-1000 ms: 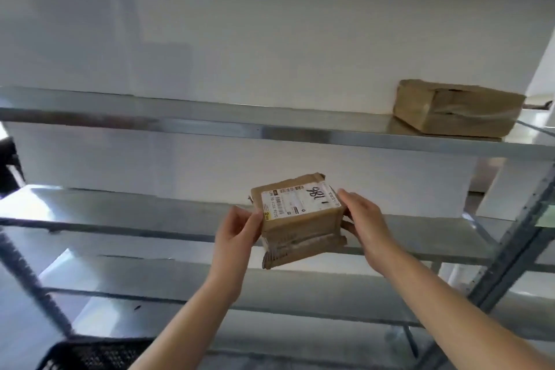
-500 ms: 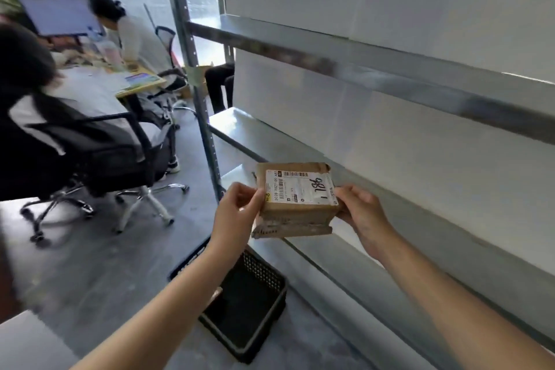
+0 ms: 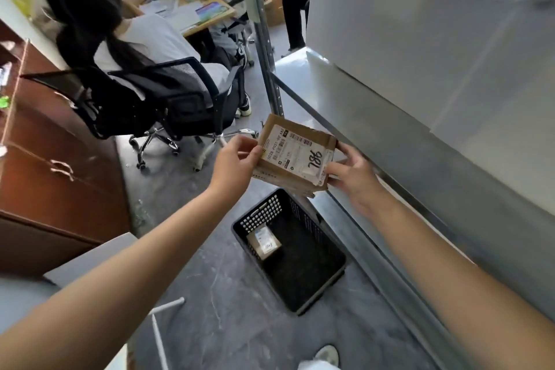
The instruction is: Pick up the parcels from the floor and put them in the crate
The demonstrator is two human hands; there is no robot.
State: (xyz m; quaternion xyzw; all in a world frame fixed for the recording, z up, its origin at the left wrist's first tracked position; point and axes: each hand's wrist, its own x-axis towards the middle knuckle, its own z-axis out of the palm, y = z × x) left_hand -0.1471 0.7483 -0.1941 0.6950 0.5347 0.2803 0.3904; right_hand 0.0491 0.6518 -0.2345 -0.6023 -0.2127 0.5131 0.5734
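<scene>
Bright, even daylight fills the room. Glare washes the metal shelving at right. Wide-angle distortion bends the edges, and motion blur smears the upper right corner.

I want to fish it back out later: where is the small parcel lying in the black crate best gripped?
Probably from straight above, pinching the two long edges of the small parcel. It lies flat, label up, in the crate near the left wall, so only the open top gives access; its far side looks crowded by that wall.
</scene>
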